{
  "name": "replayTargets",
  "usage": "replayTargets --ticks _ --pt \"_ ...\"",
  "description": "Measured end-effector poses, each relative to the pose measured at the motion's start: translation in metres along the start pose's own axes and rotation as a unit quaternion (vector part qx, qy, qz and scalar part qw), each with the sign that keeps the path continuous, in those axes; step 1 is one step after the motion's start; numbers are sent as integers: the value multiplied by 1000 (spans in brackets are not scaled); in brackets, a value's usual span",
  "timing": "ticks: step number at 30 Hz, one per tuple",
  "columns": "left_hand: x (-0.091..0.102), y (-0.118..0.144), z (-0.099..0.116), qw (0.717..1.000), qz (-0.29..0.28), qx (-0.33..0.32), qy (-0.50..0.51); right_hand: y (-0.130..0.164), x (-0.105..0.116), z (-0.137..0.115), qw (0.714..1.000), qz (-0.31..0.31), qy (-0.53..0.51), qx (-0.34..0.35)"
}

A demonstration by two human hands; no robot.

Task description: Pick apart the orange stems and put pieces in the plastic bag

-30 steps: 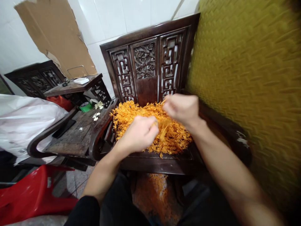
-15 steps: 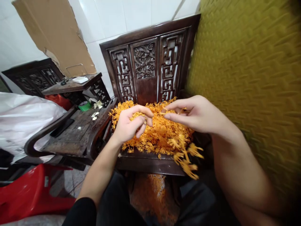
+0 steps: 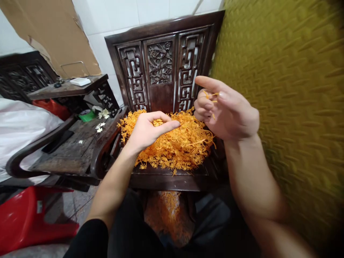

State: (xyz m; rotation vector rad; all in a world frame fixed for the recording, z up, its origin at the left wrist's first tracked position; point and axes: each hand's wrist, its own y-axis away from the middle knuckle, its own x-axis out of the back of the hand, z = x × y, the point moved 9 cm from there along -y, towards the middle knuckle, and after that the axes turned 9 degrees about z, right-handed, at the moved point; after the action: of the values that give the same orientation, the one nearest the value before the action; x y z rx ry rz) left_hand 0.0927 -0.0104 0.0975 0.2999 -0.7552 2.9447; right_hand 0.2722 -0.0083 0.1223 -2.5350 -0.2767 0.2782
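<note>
A heap of orange plastic flower sprigs, thin-stemmed and branching, covers the seat of a dark carved wooden chair. My left hand hovers over the heap's left part, thumb and index finger brought together. Its other fingers are out of sight, and I cannot make out what they hold. Raised above the right side of the heap, my right hand has its palm turned inward and index finger stretched out. A small orange plastic sprig is held between its thumb and curled fingers.
Textured yellow-green padding rises close on my right. To the left, another wooden chair bears white flower pieces and a green tape roll. A red plastic stool stands lower left, beneath a white bag.
My right hand has risen and turned away from the left hand. The blurred orange cluster below it is gone from there. My left thumb and index finger have come together; the view has shifted slightly.
</note>
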Motion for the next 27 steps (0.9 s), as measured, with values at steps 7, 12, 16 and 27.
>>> replayTargets --ticks 7,12,16,27 --pt "-12 6 23 975 -10 -120 -187 1 -9 8 996 30 -85 -19" --pt "-26 12 11 908 -13 -210 -364 0 -18 11 997 31 -72 -11" --pt "-25 12 7 854 20 -233 -464 0 -14 14 998 49 -30 10" --pt "-28 11 3 774 32 -234 -587 15 -50 23 820 -91 550 131"
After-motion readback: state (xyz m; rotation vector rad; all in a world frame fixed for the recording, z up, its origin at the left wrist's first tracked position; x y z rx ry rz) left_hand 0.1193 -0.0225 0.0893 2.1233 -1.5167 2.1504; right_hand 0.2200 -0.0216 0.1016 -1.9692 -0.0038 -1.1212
